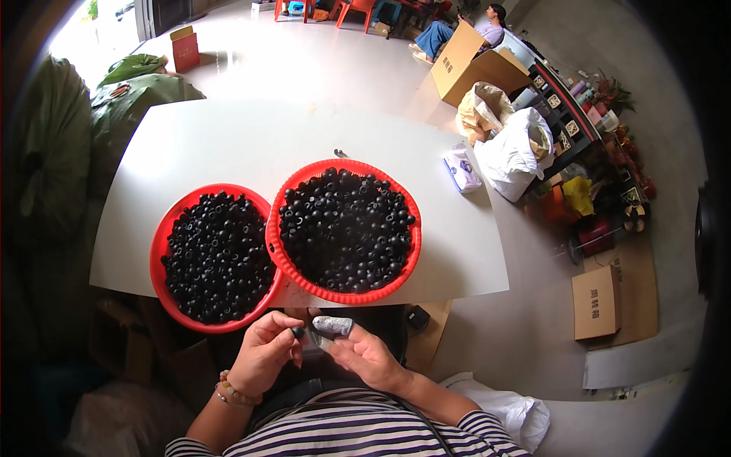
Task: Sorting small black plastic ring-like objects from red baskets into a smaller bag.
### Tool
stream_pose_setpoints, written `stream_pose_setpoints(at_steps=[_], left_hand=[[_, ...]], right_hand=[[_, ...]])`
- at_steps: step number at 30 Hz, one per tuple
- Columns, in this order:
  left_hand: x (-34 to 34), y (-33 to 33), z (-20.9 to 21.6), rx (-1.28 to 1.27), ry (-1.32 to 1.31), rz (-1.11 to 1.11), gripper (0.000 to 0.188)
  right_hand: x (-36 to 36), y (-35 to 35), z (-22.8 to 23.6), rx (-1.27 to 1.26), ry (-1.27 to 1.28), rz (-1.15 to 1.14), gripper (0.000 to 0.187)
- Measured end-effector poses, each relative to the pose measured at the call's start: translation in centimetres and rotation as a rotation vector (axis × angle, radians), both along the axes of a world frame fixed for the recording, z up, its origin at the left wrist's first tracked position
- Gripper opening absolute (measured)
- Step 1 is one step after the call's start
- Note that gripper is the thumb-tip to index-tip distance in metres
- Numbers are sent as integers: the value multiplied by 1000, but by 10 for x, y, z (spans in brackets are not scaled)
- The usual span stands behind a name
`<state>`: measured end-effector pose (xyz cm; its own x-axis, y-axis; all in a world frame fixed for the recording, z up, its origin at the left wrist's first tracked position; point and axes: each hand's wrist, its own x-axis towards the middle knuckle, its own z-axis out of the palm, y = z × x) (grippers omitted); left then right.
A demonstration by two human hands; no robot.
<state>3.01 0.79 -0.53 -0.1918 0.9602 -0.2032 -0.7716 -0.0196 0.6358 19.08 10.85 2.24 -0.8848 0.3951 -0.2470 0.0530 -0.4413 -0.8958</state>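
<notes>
My left hand (pixel 263 352) is closed, pinching a small black round piece (pixel 298 332) between thumb and fingertips, just in front of the table's near edge. Close beside it is my right hand (pixel 365 354), its fingers drawn together and one finger wrapped in a greyish-white covering (pixel 333 326). What the right fingers hold, if anything, is hidden. Beyond my hands, a red basin (pixel 158 266) full of small black round pieces, many with holes, stands at the left. A second red basin (pixel 415 247), also full of them, sits to its right, its rim overlapping the first.
The white table (pixel 228 137) carries a tissue pack (pixel 461 169) at the right and a small dark piece (pixel 339 153) behind the basins. White sacks (pixel 518 156) and an open cardboard box (pixel 476 68) stand beyond. Green-covered heaps (pixel 141 107) lie left. A person (pixel 487 30) sits far back.
</notes>
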Motion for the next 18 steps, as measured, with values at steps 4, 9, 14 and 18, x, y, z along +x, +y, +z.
stream_pose_setpoints(at_steps=[4, 9, 14, 18], left_hand=[[0, 3, -2, 11, -19, -13, 15], [2, 3, -5, 26, -8, -56, 15], [5, 6, -4, 2, -34, -64, 15], [6, 7, -6, 0, -36, -28, 14]], right_hand=[[0, 3, 3, 8, 10, -11, 41], [-1, 0, -7, -45, 42, -16, 42], [-8, 1, -11, -113, 66, -6, 39], [-9, 1, -8, -105, 75, -22, 37]])
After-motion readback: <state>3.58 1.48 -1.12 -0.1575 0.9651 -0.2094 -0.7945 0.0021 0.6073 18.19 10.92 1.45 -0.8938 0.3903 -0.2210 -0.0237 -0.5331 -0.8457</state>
